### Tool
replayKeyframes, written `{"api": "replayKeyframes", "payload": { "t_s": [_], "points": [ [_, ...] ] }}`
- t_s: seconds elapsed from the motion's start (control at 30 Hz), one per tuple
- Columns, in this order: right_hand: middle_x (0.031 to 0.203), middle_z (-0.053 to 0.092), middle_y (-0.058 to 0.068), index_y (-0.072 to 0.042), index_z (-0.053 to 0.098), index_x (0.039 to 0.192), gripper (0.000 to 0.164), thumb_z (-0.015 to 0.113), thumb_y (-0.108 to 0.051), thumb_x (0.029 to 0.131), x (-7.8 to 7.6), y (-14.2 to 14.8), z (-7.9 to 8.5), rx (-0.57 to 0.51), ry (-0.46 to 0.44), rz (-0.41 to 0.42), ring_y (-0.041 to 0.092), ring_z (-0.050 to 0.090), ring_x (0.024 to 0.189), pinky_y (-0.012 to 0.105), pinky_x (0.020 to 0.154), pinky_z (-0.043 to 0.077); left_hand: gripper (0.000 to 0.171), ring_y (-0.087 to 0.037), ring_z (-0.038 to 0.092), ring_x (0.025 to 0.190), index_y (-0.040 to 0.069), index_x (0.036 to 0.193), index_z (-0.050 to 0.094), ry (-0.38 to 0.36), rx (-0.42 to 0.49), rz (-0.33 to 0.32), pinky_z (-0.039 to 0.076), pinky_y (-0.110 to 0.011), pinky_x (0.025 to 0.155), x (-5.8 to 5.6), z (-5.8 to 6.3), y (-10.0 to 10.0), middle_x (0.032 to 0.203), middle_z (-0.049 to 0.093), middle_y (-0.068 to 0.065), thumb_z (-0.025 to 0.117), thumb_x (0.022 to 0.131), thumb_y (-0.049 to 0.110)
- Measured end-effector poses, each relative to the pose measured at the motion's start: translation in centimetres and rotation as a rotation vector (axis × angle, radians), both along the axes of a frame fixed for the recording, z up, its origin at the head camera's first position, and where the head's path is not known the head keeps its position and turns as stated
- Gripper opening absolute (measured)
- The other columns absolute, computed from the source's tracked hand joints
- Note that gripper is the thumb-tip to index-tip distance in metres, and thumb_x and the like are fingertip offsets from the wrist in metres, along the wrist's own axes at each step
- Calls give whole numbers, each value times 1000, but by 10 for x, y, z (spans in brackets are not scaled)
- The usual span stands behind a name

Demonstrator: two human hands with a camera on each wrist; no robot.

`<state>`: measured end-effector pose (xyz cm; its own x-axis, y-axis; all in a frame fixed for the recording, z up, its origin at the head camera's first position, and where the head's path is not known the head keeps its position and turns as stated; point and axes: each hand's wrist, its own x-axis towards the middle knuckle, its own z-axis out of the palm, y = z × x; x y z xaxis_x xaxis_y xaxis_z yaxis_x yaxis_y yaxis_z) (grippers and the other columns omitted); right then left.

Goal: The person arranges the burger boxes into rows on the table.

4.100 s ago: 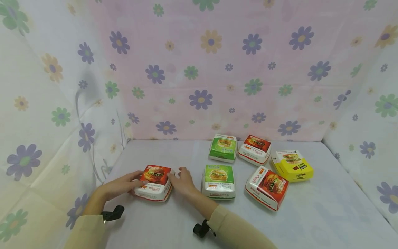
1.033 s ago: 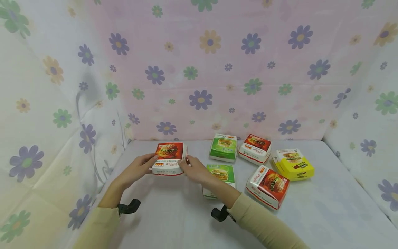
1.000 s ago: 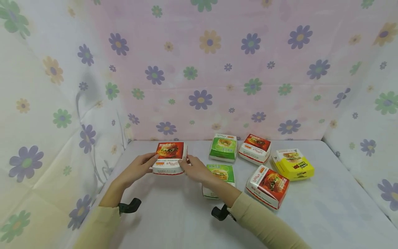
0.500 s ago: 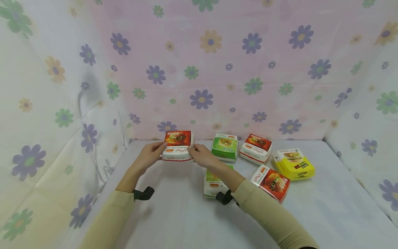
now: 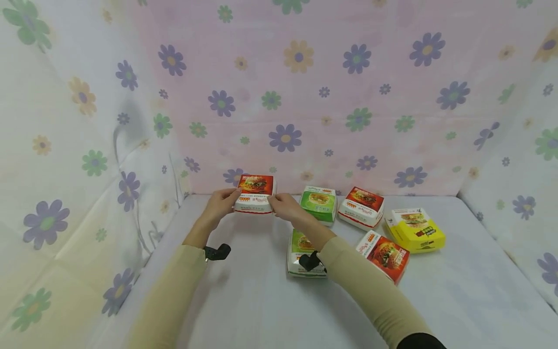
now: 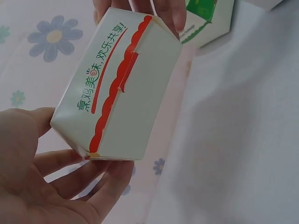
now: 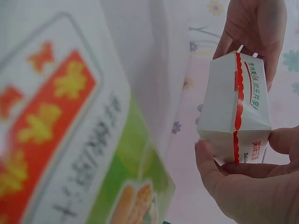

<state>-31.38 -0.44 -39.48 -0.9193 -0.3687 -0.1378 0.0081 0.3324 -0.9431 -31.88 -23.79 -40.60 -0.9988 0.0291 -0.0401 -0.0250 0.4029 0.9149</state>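
Between both hands, a red-and-white burger box (image 5: pixel 256 194) is held level above the table, its lid with the burger picture facing up. My left hand (image 5: pixel 220 206) grips its left side, thumb along the top edge and fingers lower down. On the opposite side my right hand (image 5: pixel 288 208) pinches it the same way. The left wrist view shows the box's white front side (image 6: pixel 126 84) with a red scalloped band and a seam. In the right wrist view, the box (image 7: pixel 236 95) sits between the two hands, apparently closed.
Right of the hands stand a green box (image 5: pixel 319 201) and a red box (image 5: pixel 362 206) at the back. Nearer are another green box (image 5: pixel 299 242), partly hidden by my right forearm, another red box (image 5: pixel 388 257) and a yellow box (image 5: pixel 416 230). A flowered cloth wall (image 5: pixel 301 97) rises behind.
The red-and-white box was on the table at the left front. Both hands have lifted it and carried it right and toward the back wall. The other boxes have stayed put.
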Motion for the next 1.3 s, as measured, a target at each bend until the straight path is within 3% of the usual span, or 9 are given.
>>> {"api": "replayKeyframes", "payload": {
  "t_s": [0.27,0.5,0.77,1.07,1.3],
  "points": [
    [128,65,19,7,58,136,45,43,-28,111,-16,-6,-9,3,-50,-39,24,59,111,44,103,51,60,-27,62,113,-4,150,46,-48,59,55,53,-40,101,-13,-13,5,135,60,-24,49,109,39],
    [127,66,19,8,60,132,44,43,-26,110,-29,-8,-15,-24,-105,-93,22,61,106,45,102,51,57,-24,63,108,-6,147,49,-57,126,74,56,-33,94,-27,-27,8,132,61,-25,50,108,36],
    [120,66,17,9,56,130,40,42,-23,110,-33,-10,-13,-29,-157,-95,19,59,95,38,93,53,59,-23,63,110,-5,149,47,-83,130,82,57,-33,94,-30,-33,9,134,60,-24,49,109,38],
    [132,59,21,7,44,139,38,45,-10,106,-44,-10,-9,-115,-331,-111,24,55,105,46,112,43,60,-22,61,112,-6,150,44,-108,180,60,54,-36,99,-37,-39,9,138,57,-24,48,109,37],
    [130,59,20,11,46,139,45,40,7,94,-48,-15,-13,-117,-379,-102,25,53,106,46,113,42,60,-25,58,120,-8,151,41,-150,202,69,49,-43,107,-39,-48,8,141,55,-24,47,110,36]
  ]
}}
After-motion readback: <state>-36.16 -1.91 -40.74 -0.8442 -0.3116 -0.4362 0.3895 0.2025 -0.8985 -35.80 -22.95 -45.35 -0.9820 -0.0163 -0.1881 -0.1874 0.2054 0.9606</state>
